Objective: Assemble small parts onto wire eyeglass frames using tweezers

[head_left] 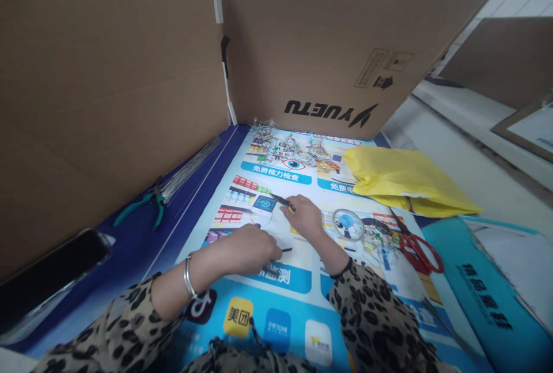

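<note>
My right hand (307, 217) is closed round a small yellow-handled plier (283, 202) whose dark tip points left over the printed mat (276, 298). My left hand (250, 249) is pinched shut near a thin wire loop (264, 224) lying on the mat; what it pinches is too fine to make out for sure. A silver bangle sits on my left wrist. Both sleeves are leopard print.
Cardboard walls (108, 85) close off the left and back. Green-handled pliers (149, 203) and a bundle of straight wires (192, 168) lie at left, with a phone (47, 275) nearer. A yellow bag (406, 180), a wire spool (348, 224) and red scissors (417, 249) lie at right.
</note>
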`<move>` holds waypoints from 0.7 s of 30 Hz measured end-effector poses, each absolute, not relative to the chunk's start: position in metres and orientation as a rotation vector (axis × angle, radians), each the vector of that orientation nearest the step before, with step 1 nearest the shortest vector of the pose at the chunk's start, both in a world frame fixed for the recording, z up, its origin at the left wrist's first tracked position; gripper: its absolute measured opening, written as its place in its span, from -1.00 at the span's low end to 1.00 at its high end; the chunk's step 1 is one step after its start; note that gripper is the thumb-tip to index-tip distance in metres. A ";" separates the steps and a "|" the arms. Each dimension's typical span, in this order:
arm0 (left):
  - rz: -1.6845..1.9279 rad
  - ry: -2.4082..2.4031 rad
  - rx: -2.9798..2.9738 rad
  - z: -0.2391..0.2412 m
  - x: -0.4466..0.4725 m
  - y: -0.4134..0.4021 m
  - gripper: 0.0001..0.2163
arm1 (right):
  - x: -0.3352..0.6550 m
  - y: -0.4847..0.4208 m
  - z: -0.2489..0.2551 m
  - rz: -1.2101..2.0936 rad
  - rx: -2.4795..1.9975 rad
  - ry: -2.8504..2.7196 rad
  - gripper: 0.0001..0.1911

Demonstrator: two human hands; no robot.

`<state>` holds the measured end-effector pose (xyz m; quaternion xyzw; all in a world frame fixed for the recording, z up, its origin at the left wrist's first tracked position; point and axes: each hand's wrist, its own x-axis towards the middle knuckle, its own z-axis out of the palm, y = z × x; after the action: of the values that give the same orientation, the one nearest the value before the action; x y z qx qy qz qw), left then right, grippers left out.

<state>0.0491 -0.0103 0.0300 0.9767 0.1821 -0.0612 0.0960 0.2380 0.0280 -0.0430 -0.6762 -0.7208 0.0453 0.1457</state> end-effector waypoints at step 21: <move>0.001 0.813 2.441 0.041 0.047 0.018 -0.87 | 0.239 0.026 -0.039 0.168 -1.953 -2.134 -0.71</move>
<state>0.0475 0.0179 0.0410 0.9106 0.3033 0.0005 0.2806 0.2386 0.0264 -0.0385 -0.6690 -0.7310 0.0576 0.1217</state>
